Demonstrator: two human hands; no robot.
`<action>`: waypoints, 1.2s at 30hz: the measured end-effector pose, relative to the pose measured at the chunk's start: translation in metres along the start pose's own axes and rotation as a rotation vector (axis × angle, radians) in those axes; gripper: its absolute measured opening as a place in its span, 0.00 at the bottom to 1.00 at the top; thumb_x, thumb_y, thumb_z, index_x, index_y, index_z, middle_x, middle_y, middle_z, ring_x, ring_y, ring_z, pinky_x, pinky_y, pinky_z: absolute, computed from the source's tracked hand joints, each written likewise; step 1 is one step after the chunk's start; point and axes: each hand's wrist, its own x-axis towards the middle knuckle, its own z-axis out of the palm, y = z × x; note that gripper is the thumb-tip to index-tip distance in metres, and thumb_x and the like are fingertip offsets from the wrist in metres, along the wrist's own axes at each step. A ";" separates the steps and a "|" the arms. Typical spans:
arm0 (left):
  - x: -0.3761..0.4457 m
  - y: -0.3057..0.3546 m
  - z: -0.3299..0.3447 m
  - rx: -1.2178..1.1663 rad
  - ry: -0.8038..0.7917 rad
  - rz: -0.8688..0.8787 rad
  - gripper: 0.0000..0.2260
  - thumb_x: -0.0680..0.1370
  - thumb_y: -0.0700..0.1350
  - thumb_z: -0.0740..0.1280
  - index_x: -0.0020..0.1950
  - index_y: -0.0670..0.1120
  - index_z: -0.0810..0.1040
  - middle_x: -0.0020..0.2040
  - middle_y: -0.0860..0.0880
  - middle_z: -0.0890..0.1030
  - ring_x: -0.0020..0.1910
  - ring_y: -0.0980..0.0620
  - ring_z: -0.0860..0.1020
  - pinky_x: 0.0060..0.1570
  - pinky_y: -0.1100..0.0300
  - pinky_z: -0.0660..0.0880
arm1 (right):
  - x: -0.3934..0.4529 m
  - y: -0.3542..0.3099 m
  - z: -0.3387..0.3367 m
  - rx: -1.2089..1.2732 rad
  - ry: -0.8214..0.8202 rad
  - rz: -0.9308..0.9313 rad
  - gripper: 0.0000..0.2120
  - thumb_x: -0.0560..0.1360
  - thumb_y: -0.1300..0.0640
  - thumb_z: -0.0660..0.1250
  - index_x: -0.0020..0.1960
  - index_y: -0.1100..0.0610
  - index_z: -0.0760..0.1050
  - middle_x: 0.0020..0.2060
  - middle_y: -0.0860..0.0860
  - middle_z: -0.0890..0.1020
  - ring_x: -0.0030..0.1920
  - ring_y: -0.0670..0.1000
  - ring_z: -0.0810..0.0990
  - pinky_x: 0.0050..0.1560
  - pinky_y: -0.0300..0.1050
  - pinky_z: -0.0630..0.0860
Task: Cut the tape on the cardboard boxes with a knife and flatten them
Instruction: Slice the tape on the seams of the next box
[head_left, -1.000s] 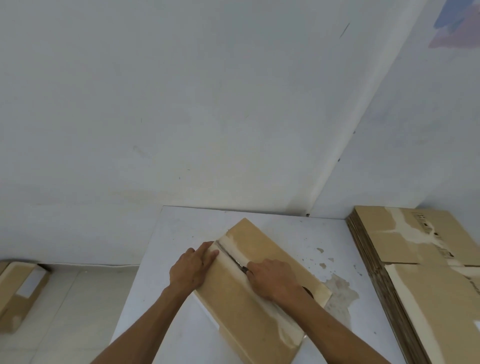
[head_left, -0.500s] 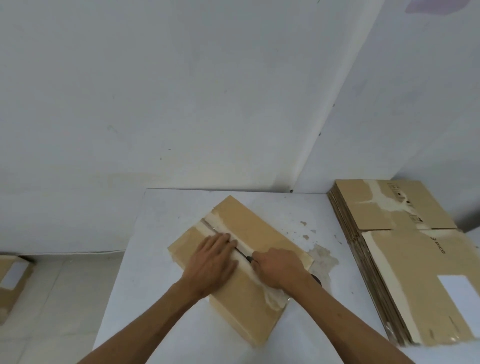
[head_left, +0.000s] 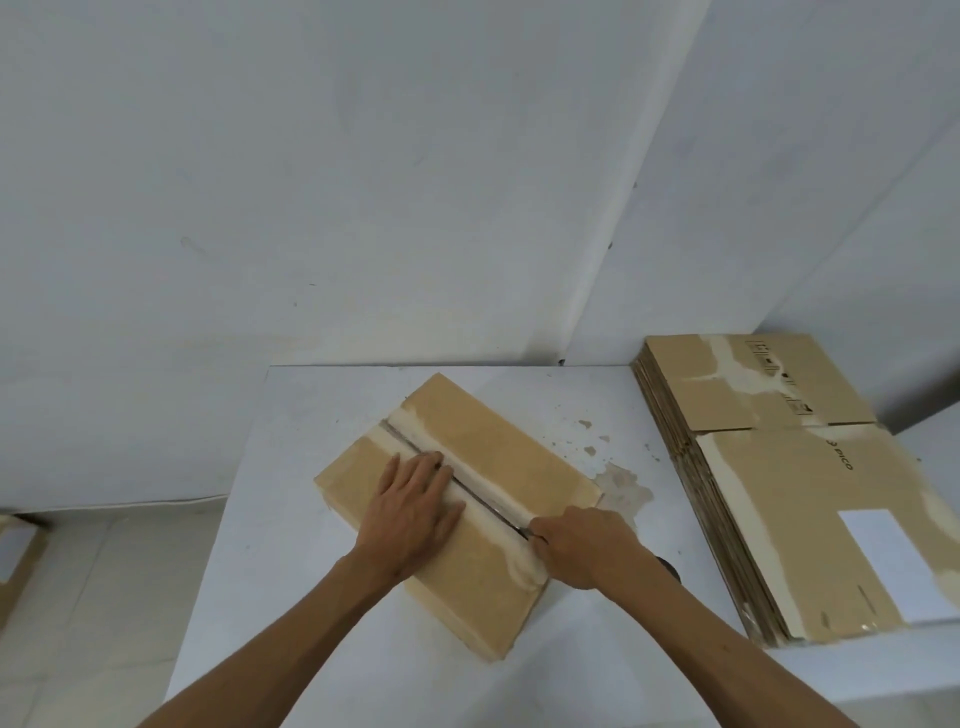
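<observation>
A closed brown cardboard box (head_left: 488, 447) lies at an angle on the white table (head_left: 311, 597). A strip of pale tape (head_left: 415, 431) runs along its top seam, with a dark slit down the middle. My left hand (head_left: 415, 509) presses flat on the left flap beside the seam, fingers straight. My right hand (head_left: 582, 545) grips a knife (head_left: 522, 530) at the near end of the seam; only a short bit of blade shows, the handle is hidden in the fist.
A tall stack of flattened cardboard boxes (head_left: 779, 493) lies on the table's right side. Another taped box (head_left: 15, 561) sits on the floor at the far left. White walls meet in a corner behind the table.
My right hand has drawn the knife along the seam toward me, to the box's near end. My left hand has moved from the box's far left edge onto the left flap.
</observation>
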 end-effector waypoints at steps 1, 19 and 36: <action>-0.002 0.009 -0.001 -0.019 -0.019 0.056 0.26 0.84 0.65 0.51 0.69 0.49 0.75 0.70 0.48 0.75 0.71 0.47 0.73 0.77 0.43 0.60 | 0.000 0.000 0.000 -0.005 0.016 -0.009 0.20 0.87 0.46 0.47 0.66 0.52 0.74 0.58 0.56 0.80 0.56 0.59 0.80 0.50 0.49 0.69; 0.025 0.078 -0.021 0.176 -0.553 -0.033 0.65 0.64 0.81 0.63 0.84 0.41 0.41 0.84 0.43 0.41 0.83 0.43 0.37 0.79 0.34 0.41 | 0.028 0.028 -0.027 -0.110 0.062 -0.062 0.22 0.87 0.44 0.48 0.70 0.50 0.74 0.64 0.55 0.78 0.62 0.59 0.79 0.58 0.54 0.73; 0.050 0.086 -0.027 0.213 -0.592 -0.077 0.55 0.61 0.78 0.69 0.79 0.52 0.53 0.76 0.46 0.54 0.77 0.40 0.52 0.75 0.30 0.50 | 0.015 0.059 -0.007 -0.011 0.010 -0.054 0.17 0.84 0.49 0.51 0.62 0.52 0.76 0.57 0.55 0.81 0.52 0.57 0.80 0.52 0.53 0.74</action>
